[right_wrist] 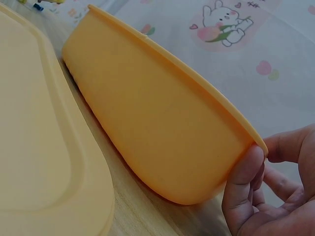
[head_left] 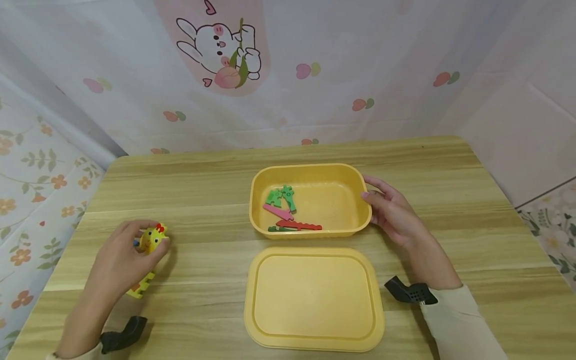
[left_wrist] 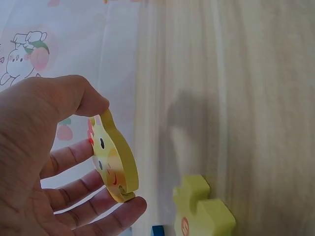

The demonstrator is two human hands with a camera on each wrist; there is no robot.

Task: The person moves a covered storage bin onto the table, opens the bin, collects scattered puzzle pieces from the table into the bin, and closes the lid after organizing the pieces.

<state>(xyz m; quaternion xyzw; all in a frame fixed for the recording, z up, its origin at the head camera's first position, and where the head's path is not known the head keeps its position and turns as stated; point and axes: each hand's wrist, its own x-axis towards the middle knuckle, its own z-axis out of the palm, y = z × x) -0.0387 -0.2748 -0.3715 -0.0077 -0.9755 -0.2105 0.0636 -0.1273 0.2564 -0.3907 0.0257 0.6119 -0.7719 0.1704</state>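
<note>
At the left of the table, my left hand (head_left: pixel 123 255) holds a yellow wooden puzzle piece (left_wrist: pixel 115 157) with a smiling animal face, between thumb and fingers. Another yellow puzzle piece (head_left: pixel 140 286) lies on the table just below that hand, partly hidden by it in the head view. My right hand (head_left: pixel 396 215) pinches the right end of a yellow plastic box (head_left: pixel 310 234) at its rim. Inside the box, toward its left, are green puzzle pieces (head_left: pixel 289 198), a pink piece (head_left: pixel 278 212) and a red piece (head_left: pixel 299 225).
A yellow lid (head_left: pixel 315 300) lies flat in front of the box. A small blue piece (left_wrist: pixel 157 230) shows beside the loose yellow one. Behind the wooden table (head_left: pixel 202 200) hangs a white curtain (head_left: pixel 324 110) with a rabbit print.
</note>
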